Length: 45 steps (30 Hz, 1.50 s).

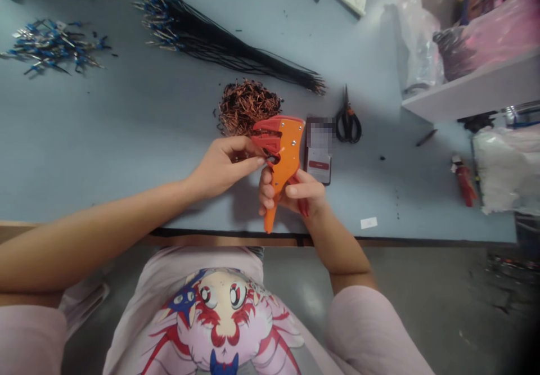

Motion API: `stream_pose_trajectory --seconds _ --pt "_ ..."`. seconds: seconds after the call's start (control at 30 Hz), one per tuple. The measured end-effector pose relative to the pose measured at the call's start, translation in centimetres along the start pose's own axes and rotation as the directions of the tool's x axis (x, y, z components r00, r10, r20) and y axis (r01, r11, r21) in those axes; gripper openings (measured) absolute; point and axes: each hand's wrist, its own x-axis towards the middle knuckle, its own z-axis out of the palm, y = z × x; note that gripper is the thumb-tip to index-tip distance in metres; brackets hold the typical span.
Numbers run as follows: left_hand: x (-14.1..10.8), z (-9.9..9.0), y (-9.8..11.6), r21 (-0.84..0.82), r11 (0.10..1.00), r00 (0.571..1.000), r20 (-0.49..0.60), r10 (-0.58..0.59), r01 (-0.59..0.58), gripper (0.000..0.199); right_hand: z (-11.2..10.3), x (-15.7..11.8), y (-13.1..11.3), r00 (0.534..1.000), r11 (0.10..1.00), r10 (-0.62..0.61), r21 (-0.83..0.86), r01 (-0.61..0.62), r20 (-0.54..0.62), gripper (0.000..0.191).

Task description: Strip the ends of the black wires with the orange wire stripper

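Note:
My right hand [295, 191] is wrapped round the handles of an orange and red wire stripper [289, 147], held upright above the table's front edge. My left hand [225, 167] is at the tool's red jaws, thumb and fingers pinched together; whatever they hold is too small or hidden to name. Just behind the tool lies a heap of short copper-coloured wire pieces [248, 105]. Farther back, a long bundle of black wires [236, 49] stretches diagonally, with blue and metal terminals at its left end.
A pile of blue terminals [59, 46] lies at the back left. Right of the tool are a phone [319, 167] and black scissors [349, 125]. A white label [368, 223] lies near the front edge. Plastic bags [422, 43] and a shelf [472, 88] stand at the right.

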Motion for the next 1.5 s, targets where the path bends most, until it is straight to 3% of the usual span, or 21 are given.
stream_pose_trajectory --seconds 0.37,1.17,1.5 --pt "-0.2 0.0 0.2 0.146 0.986 0.996 -0.003 0.085 -0.084 0.013 0.4 0.0 0.5 1.0 1.0 0.009 -0.021 -0.009 0.024 0.034" --pt "-0.3 0.0 0.2 0.18 0.97 0.986 0.042 0.16 -0.165 0.007 1.2 0.2 0.5 0.999 0.998 -0.027 -0.064 0.029 0.041 0.03" --pt "-0.3 0.1 0.2 0.165 0.974 0.988 0.051 0.146 -0.152 0.011 1.8 0.3 0.2 1.0 0.994 -0.018 -0.107 0.019 0.012 0.038"
